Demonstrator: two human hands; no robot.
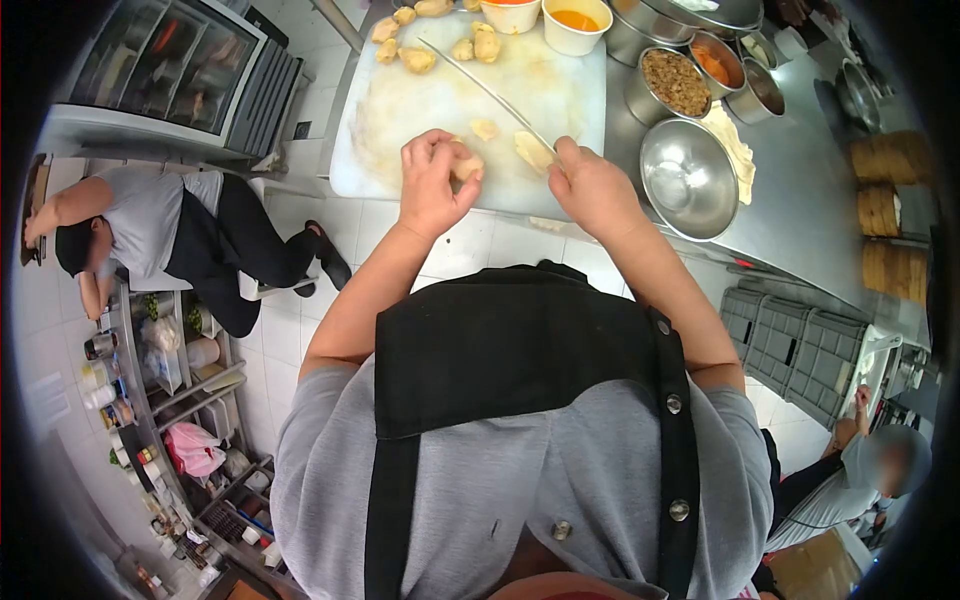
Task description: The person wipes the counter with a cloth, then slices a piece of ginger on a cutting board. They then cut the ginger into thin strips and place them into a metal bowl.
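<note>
On the white cutting board [385, 140], my left hand [436, 182] has its fingers curled round a pale yellow peeled piece [466, 165]. My right hand [590, 190] grips the handle of a long knife [490, 92], whose blade points up and left across the board. One cut slice [484, 129] lies between the hands, and another pale slice [533, 152] is beside the knife near my right hand. Several peeled pieces [418, 60] lie along the board's far side.
Right of the board are a steel bowl [689, 178], a pot of brown chopped food [675, 82] and a container of orange pieces [716, 62]. Two tubs, one holding orange liquid [577, 20], stand at the back. One person [190, 220] is at left, another [850, 470] at lower right.
</note>
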